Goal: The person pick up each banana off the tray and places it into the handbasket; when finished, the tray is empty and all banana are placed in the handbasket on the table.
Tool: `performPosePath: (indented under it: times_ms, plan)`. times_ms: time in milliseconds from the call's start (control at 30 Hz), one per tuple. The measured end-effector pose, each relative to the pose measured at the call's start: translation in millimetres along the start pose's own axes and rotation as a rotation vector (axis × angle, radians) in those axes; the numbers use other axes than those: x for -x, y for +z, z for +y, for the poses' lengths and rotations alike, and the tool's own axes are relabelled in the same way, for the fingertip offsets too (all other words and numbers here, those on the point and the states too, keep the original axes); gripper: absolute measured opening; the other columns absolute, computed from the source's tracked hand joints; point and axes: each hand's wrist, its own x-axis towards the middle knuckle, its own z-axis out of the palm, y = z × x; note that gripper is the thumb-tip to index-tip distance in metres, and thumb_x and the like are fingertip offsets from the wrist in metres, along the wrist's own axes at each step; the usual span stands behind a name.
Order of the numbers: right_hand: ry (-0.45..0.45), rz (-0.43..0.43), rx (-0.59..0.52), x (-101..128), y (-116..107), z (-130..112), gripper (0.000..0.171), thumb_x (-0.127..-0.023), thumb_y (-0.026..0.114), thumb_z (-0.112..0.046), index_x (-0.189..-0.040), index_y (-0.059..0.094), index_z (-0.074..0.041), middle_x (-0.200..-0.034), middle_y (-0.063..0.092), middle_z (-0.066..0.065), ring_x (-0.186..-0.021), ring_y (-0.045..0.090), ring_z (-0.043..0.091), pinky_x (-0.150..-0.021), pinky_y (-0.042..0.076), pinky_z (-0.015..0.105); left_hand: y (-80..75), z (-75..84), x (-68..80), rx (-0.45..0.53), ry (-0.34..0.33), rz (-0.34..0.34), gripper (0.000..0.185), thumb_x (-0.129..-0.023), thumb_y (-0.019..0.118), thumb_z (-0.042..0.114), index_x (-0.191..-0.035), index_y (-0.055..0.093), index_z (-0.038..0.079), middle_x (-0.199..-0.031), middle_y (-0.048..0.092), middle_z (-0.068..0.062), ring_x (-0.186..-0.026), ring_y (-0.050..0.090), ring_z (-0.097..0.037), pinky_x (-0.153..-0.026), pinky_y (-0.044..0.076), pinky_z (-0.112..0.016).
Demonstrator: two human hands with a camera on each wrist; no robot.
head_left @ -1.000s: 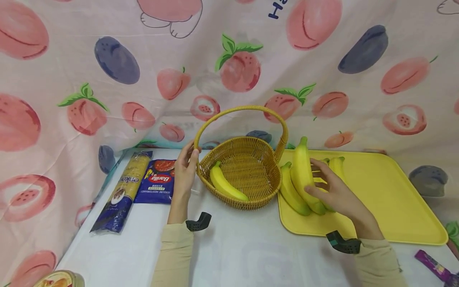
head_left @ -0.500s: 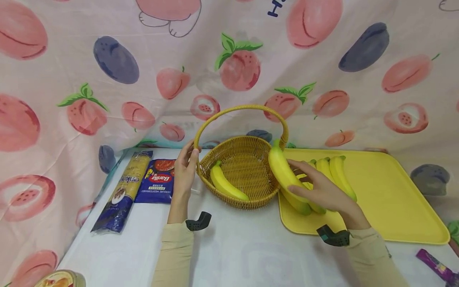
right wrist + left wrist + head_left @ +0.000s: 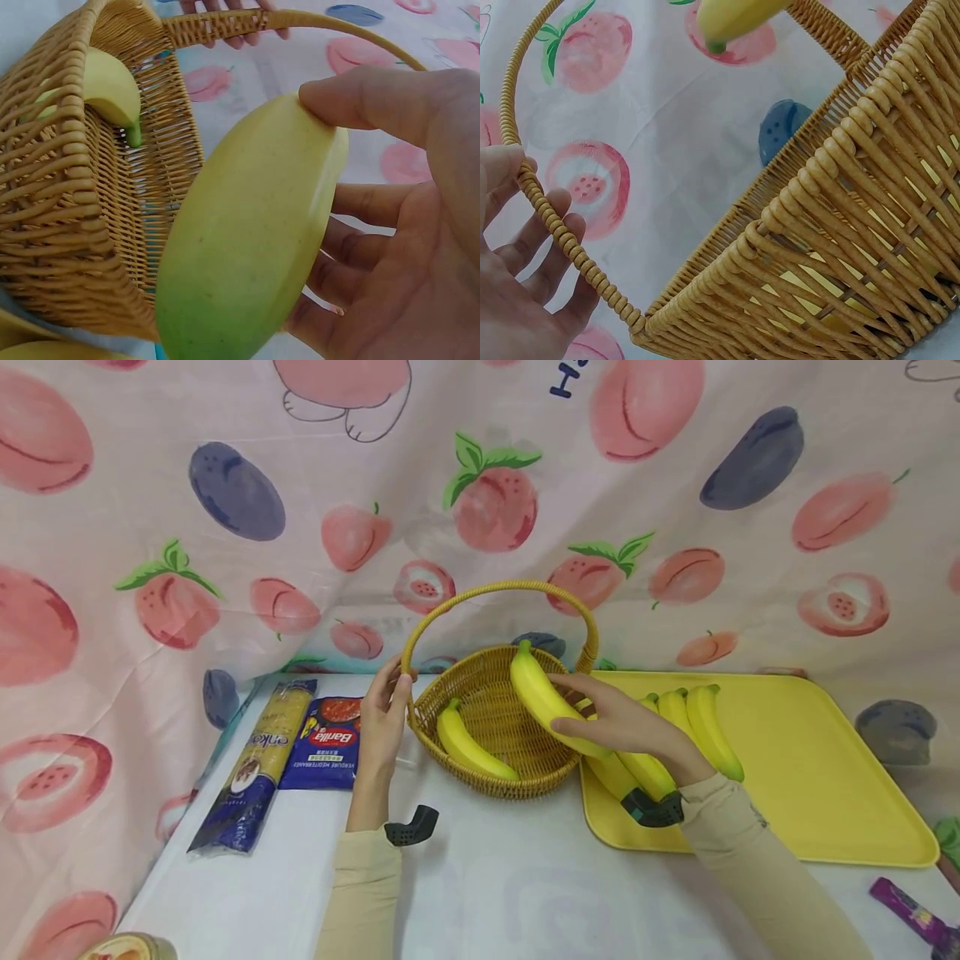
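Observation:
A banana [image 3: 543, 697] is pinched between the thumb and fingers of my right hand [image 3: 626, 714], over the right part of a wicker basket [image 3: 480, 681]. In the right wrist view its green-tinged end [image 3: 217, 315] points toward the camera, with the basket to its left. Inside the basket lies another banana [image 3: 472, 747], along the left and front wall. My left hand [image 3: 384, 714] holds the basket's arched handle near its left base; in the left wrist view the thumb and fingers lie about the handle [image 3: 559, 229].
Right of the basket, several bananas [image 3: 708, 731] lie on a yellow tray [image 3: 817, 768]. A pasta packet [image 3: 258, 760] and a blue Barilla pouch [image 3: 322, 747] lie at left. A purple wrapper [image 3: 907, 910] is at front right, a round jar [image 3: 131, 947] at front left. Fruit-print cloth hangs behind.
My right hand has lifted the banana off the tray and carried it left over the basket. The left hand has stayed at the handle.

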Motion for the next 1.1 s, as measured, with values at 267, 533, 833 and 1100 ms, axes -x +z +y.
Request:
performPosePath:
  times_ms: [267,533,833,1100]
  plan:
    - [-0.037,-0.094,0.038,-31.5,2.4,-3.3,0.068,-0.091,0.061,-0.035,-0.146,0.032,-0.007,-0.135,0.048,0.012,-0.117,0.051,0.027,-0.096,0.045,0.045,-5.0,-18.3,-5.5,0.015,0.018,0.004,0.037,-0.098,0.05,0.024,-0.134,0.051,0.017,-0.123,0.056,-0.019,-0.118,0.052,-0.012,-0.099,0.036,-0.029]
    - [0.041,-0.173,0.069,-58.4,0.9,-6.7,0.066,-0.092,0.06,-0.033,-0.146,0.033,-0.006,-0.137,0.049,0.013,-0.12,0.05,0.029,-0.1,0.041,0.045,-6.5,-26.5,-9.0,-0.012,0.062,0.005,0.037,-0.097,0.052,0.031,-0.132,0.053,0.021,-0.118,0.058,-0.014,-0.116,0.052,-0.013,-0.096,0.037,-0.032]
    - [0.177,-0.289,0.156,-94.0,14.7,-8.4,0.068,-0.09,0.06,-0.035,-0.146,0.033,-0.008,-0.137,0.05,0.013,-0.126,0.047,0.028,-0.101,0.04,0.043,-8.9,-25.6,-10.1,-0.009,0.058,-0.007,0.037,-0.097,0.052,0.029,-0.133,0.053,0.019,-0.119,0.059,-0.014,-0.115,0.053,-0.013,-0.094,0.038,-0.032]
    - [0.251,-0.39,0.152,-111.6,29.4,-8.0,0.069,-0.088,0.062,-0.034,-0.145,0.033,-0.009,-0.138,0.048,0.013,-0.122,0.05,0.025,-0.095,0.045,0.037,-9.6,-22.1,-7.8,-0.004,0.035,-0.037,0.039,-0.098,0.05,0.027,-0.136,0.049,0.019,-0.123,0.057,-0.016,-0.117,0.051,-0.014,-0.097,0.037,-0.032]
